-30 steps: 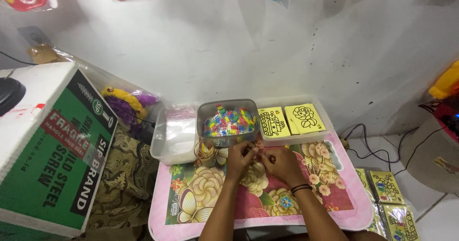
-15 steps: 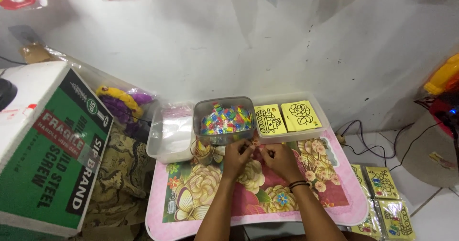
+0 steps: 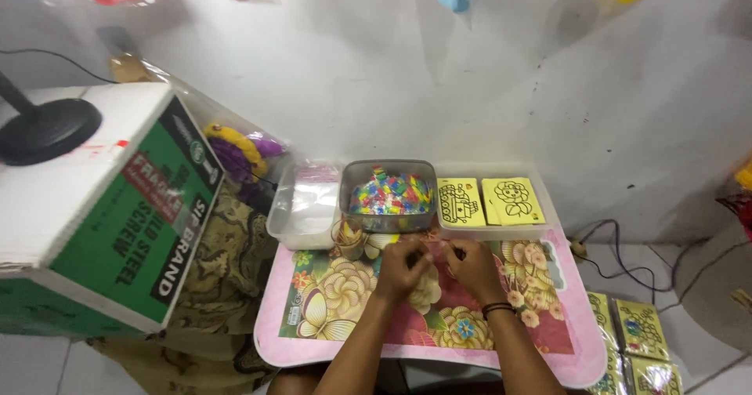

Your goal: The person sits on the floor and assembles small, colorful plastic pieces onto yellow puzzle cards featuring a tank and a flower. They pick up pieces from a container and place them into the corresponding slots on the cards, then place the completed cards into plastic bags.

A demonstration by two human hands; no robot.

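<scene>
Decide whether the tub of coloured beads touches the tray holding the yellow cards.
Touching. The head view shows the tub of beads pressed side by side against the card tray, with no gap visible between their walls.

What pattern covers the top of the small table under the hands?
A floral print with a butterfly, pink-bordered, on the table; only the head view shows it.

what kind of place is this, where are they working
Probably a home craft or small toy-packing corner: a low flowered table on the floor, a tub of colourful small pieces, yellow picture cards.
</scene>
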